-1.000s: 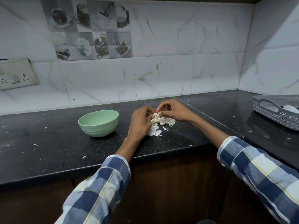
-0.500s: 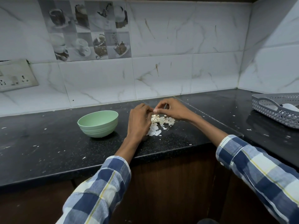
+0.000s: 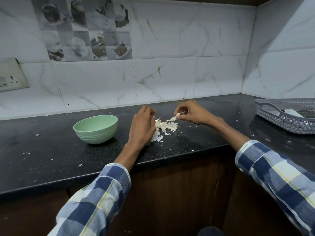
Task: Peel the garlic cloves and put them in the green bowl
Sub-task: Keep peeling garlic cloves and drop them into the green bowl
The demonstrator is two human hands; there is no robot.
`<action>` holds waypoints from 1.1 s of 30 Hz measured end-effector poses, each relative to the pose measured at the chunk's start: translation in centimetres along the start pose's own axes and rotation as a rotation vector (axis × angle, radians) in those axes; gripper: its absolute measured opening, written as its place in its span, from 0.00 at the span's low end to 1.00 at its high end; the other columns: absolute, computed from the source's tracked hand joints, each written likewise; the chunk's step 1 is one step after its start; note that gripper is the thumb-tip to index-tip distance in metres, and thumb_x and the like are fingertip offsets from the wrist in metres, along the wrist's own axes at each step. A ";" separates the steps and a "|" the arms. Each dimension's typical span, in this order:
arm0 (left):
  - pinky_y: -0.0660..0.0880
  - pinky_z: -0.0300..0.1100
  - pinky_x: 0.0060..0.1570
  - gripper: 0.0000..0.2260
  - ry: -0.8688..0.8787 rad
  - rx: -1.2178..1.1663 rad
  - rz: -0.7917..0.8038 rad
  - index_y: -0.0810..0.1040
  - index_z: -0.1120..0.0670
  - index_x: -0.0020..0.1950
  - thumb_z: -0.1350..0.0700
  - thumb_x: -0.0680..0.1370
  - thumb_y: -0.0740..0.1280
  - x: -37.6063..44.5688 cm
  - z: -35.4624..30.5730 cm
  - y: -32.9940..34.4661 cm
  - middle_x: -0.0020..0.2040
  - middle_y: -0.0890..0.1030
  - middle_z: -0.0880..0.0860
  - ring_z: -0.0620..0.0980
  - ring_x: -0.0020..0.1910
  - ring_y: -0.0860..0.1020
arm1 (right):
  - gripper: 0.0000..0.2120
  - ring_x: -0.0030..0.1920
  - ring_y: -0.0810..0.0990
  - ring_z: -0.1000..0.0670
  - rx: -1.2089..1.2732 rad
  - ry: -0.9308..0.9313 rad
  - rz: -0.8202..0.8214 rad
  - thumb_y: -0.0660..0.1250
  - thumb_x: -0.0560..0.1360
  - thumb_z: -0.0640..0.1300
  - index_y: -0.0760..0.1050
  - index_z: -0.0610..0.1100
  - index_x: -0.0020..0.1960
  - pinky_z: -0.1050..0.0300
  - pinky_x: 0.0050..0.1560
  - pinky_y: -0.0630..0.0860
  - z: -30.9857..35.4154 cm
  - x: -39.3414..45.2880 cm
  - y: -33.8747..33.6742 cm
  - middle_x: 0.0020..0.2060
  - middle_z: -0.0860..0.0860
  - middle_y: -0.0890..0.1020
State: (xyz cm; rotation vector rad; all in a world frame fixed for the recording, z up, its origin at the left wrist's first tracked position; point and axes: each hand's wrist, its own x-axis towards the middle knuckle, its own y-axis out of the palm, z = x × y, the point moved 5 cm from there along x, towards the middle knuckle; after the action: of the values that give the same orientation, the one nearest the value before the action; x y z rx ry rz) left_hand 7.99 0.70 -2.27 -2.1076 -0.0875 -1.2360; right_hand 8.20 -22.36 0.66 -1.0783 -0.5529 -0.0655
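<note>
Black counter (image 3: 51, 150) edge near; right hand (image 3: 192, 113) pinches garlic clove (image 3: 178, 114).

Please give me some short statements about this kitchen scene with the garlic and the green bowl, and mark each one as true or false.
1. The green bowl stands to the left of the left hand. True.
2. The right hand is flat on the black countertop and holds nothing. False: its fingers pinch a garlic clove above the pile of garlic skins.
3. The grey basket sits at the right end of the countertop. True.
4. The bowl lies upside down. False: it stands upright, its opening up.
5. The garlic skins are heaped inside the basket. False: they lie on the countertop between the hands.
</note>
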 end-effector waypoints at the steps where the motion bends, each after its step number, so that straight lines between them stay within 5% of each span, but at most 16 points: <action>1: 0.77 0.52 0.52 0.06 -0.008 -0.002 0.005 0.79 0.55 0.57 0.63 0.82 0.65 0.0 0.0 0.0 0.55 0.79 0.49 0.49 0.48 0.79 | 0.04 0.44 0.84 0.59 -0.017 0.008 0.014 0.76 0.75 0.41 0.86 0.46 0.49 0.64 0.49 0.79 -0.4 -0.3 0.0 0.43 0.58 0.86; 11: 0.77 0.55 0.55 0.09 -0.022 -0.001 0.068 0.79 0.55 0.55 0.65 0.81 0.62 -0.3 0.1 0.6 0.54 0.78 0.49 0.50 0.49 0.79 | 0.09 0.40 0.81 0.64 0.088 0.127 0.127 0.81 0.71 0.39 0.86 0.46 0.49 0.73 0.42 0.73 -1.8 -1.2 1.7 0.42 0.57 0.86; 17: 0.77 0.55 0.56 0.09 -0.023 0.002 0.081 0.79 0.55 0.55 0.65 0.81 0.62 -0.3 0.1 0.6 0.54 0.79 0.49 0.50 0.49 0.79 | 0.11 0.40 0.81 0.55 0.098 0.187 0.128 0.81 0.71 0.42 0.86 0.45 0.52 0.58 0.48 0.76 -1.8 -1.3 2.0 0.39 0.55 0.85; 24: 0.77 0.54 0.55 0.09 -0.022 0.004 0.079 0.79 0.54 0.54 0.64 0.81 0.62 -0.3 0.1 0.7 0.53 0.79 0.47 0.49 0.46 0.79 | 0.07 0.41 0.87 0.50 0.142 0.212 0.153 0.77 0.75 0.41 0.85 0.39 0.51 0.56 0.53 0.83 -1.3 -1.4 1.9 0.41 0.47 0.88; 33: 0.77 0.55 0.56 0.09 -0.024 0.014 0.094 0.80 0.53 0.53 0.64 0.81 0.62 -0.3 0.0 0.7 0.53 0.78 0.47 0.49 0.46 0.79 | 0.05 0.42 0.84 0.54 -0.166 0.117 0.324 0.77 0.75 0.42 0.81 0.46 0.44 0.58 0.48 0.76 1.1 -0.8 1.6 0.41 0.51 0.87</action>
State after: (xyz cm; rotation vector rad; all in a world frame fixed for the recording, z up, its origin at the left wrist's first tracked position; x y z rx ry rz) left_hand 8.10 0.30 -2.89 -2.0898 -0.0077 -1.1517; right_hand 7.54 -20.83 -0.65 -1.3058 -0.2656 0.1110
